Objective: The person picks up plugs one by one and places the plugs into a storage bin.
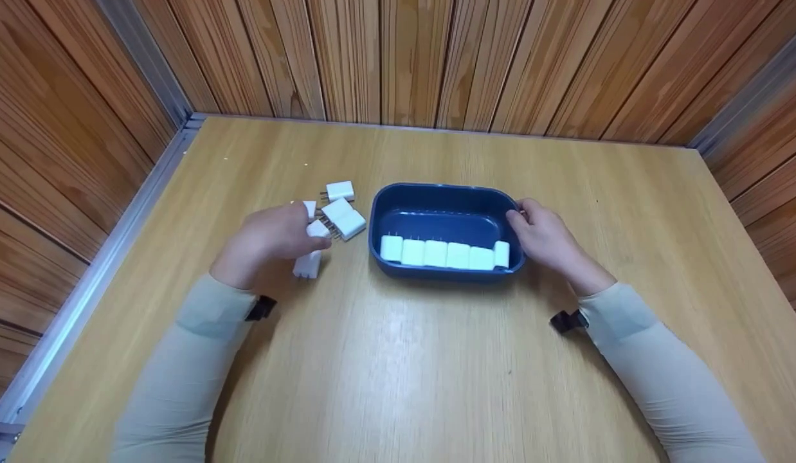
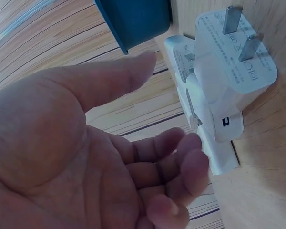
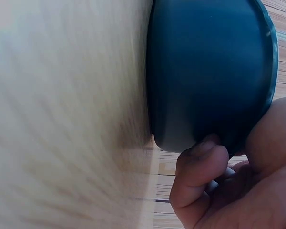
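My left hand [image 1: 272, 233] hovers over a loose group of white plug chargers on the table, thumb and fingers apart. The left wrist view shows nothing between them; a charger [image 2: 219, 90] lies just beyond the fingertips with its two metal prongs showing. In the head view another charger [image 1: 307, 265] lies partly under this hand. With thumb and curled fingers, my right hand [image 1: 549, 239] grips the right end of a dark blue plastic bin [image 1: 436, 222]. Several chargers [image 1: 435, 253] stand in a row along the bin's near wall, the rightmost one turned differently.
Between the left hand and the bin lie white chargers [image 1: 344, 220], with a single charger [image 1: 340, 191] behind them. The wooden table [image 1: 398, 360] ends at wood-panelled walls [image 1: 411, 64] at the back and sides. A metal rail [image 1: 102, 276] runs along the left edge.
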The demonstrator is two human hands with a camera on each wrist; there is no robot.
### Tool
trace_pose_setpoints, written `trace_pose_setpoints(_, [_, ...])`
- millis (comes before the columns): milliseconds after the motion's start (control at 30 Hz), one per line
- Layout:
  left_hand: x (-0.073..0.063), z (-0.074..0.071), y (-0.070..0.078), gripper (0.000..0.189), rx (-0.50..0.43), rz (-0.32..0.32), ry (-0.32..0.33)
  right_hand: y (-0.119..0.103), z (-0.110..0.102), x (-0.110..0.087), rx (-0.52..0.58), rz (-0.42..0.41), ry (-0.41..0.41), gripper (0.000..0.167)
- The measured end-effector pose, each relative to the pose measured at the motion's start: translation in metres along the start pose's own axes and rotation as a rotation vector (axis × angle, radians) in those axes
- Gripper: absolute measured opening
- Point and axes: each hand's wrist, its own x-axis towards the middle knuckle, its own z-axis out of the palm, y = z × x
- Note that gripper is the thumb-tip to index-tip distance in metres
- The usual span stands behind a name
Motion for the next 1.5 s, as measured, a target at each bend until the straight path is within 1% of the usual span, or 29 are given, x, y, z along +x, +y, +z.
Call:
trace_pose_setpoints(67, [-0.002, 0.0, 0.001, 0.066, 0.019, 0.004, -0.013, 0.0, 0.0, 0.0, 0.007, 0.004, -0.003, 0.056])
trace_pose_setpoints(200, [-0.005, 0.0, 0.0, 0.062, 0.069, 0.037, -0.036, 0.0, 0.0, 0.0, 0.014, 0.012, -0.01, 0.057])
trace_pose_setpoints(300, [-0.002, 0.001, -0.002, 0.059, 0.092, 0.053, -0.053, 0.001, 0.0, 0.0, 0.011, 0.016, -0.011, 0.058])
trace_pose_setpoints(367, [0.0, 0.003, -0.004, 0.059, 0.095, 0.053, -0.061, 0.0, 0.0, -0.001, 0.009, 0.015, -0.009, 0.058])
trace_pose_setpoints(400, [0.008, 0.007, -0.012, 0.061, 0.09, 0.07, -0.057, 0.0, 0.0, -0.001, 0.007, 0.015, -0.009, 0.057])
trace_pose_setpoints(500, [0.009, 0.009, -0.013, 0.06, 0.075, 0.067, -0.062, 0.0, 0.0, -0.001, 0.003, 0.017, -0.009, 0.057])
trace_pose_setpoints(600, [0.004, 0.009, -0.01, 0.054, 0.049, 0.067, -0.055, -0.001, 0.0, -0.001, 0.003, 0.021, -0.012, 0.057])
trace_pose_setpoints(633, [-0.006, 0.006, -0.003, 0.05, 0.045, 0.049, -0.057, -0.001, 0.0, 0.0, 0.002, 0.021, -0.011, 0.057])
trace_pose_setpoints(733, [-0.009, 0.006, -0.002, 0.045, 0.037, 0.047, -0.049, -0.002, 0.0, 0.0, 0.003, 0.021, -0.009, 0.057])
trace_pose_setpoints(900, [-0.007, 0.007, 0.001, 0.034, 0.056, 0.04, -0.058, -0.001, -0.001, 0.0, 0.007, 0.017, -0.012, 0.057])
trace_pose_setpoints(1133, [-0.007, 0.006, 0.002, 0.026, -0.011, 0.013, -0.081, 0.002, -0.001, -0.001, 0.016, 0.014, -0.021, 0.058])
trace_pose_setpoints(1233, [-0.009, 0.006, 0.003, 0.023, -0.022, 0.008, -0.086, 0.002, -0.002, -0.001, 0.019, 0.019, -0.019, 0.057])
trace_pose_setpoints(1367, [-0.01, 0.006, 0.001, 0.024, -0.036, -0.007, -0.093, 0.001, -0.001, -0.001, 0.018, 0.026, -0.021, 0.058])
trace_pose_setpoints(1500, [-0.011, 0.005, -0.002, 0.029, -0.049, -0.01, -0.088, 0.0, 0.0, 0.0, 0.008, 0.029, -0.016, 0.058])
